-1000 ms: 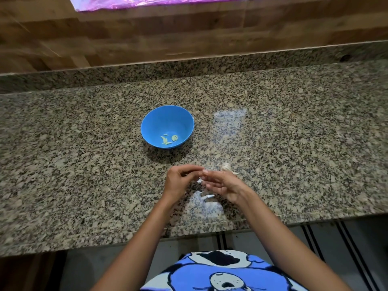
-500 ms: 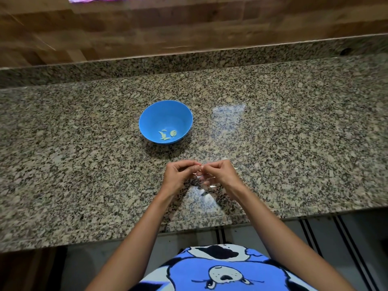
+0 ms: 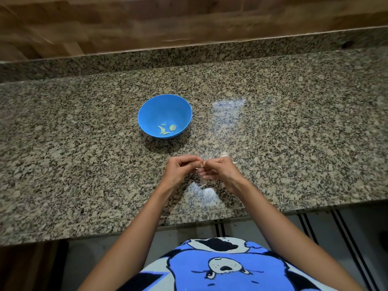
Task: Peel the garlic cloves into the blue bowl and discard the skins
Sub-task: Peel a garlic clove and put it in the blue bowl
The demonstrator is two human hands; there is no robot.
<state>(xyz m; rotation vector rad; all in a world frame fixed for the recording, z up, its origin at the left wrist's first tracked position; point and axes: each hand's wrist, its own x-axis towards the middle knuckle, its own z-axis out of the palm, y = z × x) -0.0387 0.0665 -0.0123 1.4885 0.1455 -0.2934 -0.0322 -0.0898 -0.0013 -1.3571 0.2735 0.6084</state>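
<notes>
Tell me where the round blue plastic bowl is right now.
In the head view, the round blue plastic bowl stands on the speckled granite counter, left of centre, just beyond the left hand and not touching it.

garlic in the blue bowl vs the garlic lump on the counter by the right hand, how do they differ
The pieces in the blue bowl look yellow-green and bare; the lump looks whitish, likely still in skin. The pieces lie apart; the lump is one mass on the counter, partly hidden behind the right hand. Neither is held: that hand and the left hand pinch another clove.
</notes>
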